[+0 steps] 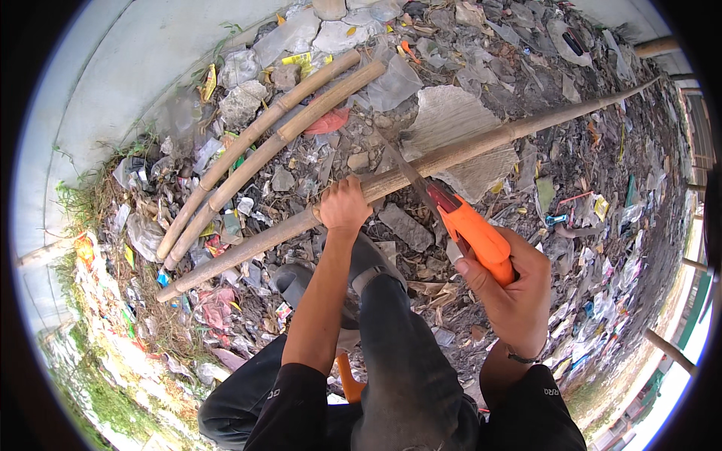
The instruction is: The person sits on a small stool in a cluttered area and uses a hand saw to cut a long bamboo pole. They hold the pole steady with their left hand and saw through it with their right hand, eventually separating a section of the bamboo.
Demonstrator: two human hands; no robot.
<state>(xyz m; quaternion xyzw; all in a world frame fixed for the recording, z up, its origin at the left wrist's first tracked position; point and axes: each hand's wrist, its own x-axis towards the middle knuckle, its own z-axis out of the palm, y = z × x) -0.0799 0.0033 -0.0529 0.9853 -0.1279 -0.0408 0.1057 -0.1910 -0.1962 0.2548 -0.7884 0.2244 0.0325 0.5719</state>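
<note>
A long bamboo pole [511,134] runs slantwise across the ground from lower left to far right. My left hand [344,204] is wrapped round it from above, left of the saw. In my right hand [511,289] is a hand saw [481,237] with an orange grip. Its blade lies across the pole and points up and away; the tip is hard to make out against the ground. Two shorter bamboo lengths [274,143] rest side by side, farther left. Under the pole's middle lies a flat concrete slab [455,109].
Plastic scraps, stones and dirt litter the ground. A pale wall [128,83] curves along the left and back. My boots [368,263] are close under the pole. Something curved and orange [348,376] shows beside my bent leg. A grey stone block [406,227] lies near the saw.
</note>
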